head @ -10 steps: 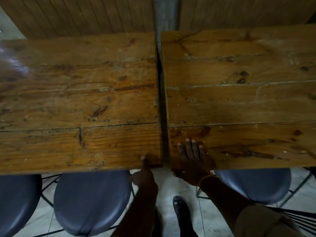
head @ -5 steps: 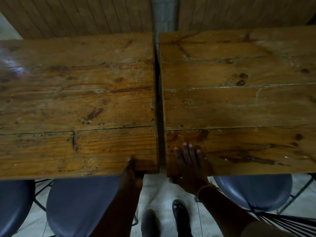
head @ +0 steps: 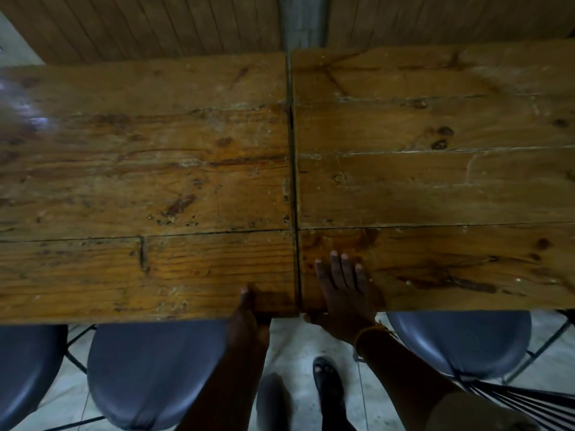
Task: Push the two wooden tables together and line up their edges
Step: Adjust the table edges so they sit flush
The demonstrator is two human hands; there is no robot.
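Observation:
Two worn wooden plank tables fill the view, the left table point(head: 140, 181) and the right table point(head: 435, 181). They stand side by side with only a thin dark seam between them. The right table's far edge lies a little farther away than the left one's; the near edges sit almost level. My left hand point(head: 247, 315) grips the left table's near edge close to its corner, thumb on top, fingers hidden underneath. My right hand point(head: 342, 293) clasps the right table's near edge by its corner, fingers spread flat on top and thumb under.
Dark blue padded stools point(head: 155, 368) with black metal legs are tucked under the near edges, another stool point(head: 460, 340) on the right. A wood-panelled wall point(head: 155, 23) with a grey post point(head: 303, 20) runs behind. My sandalled feet point(head: 329, 387) stand on the pale floor.
The gap between the tables has closed from a clear dark slot to a thin seam. My left hand has shifted left along the near edge and taken hold of it.

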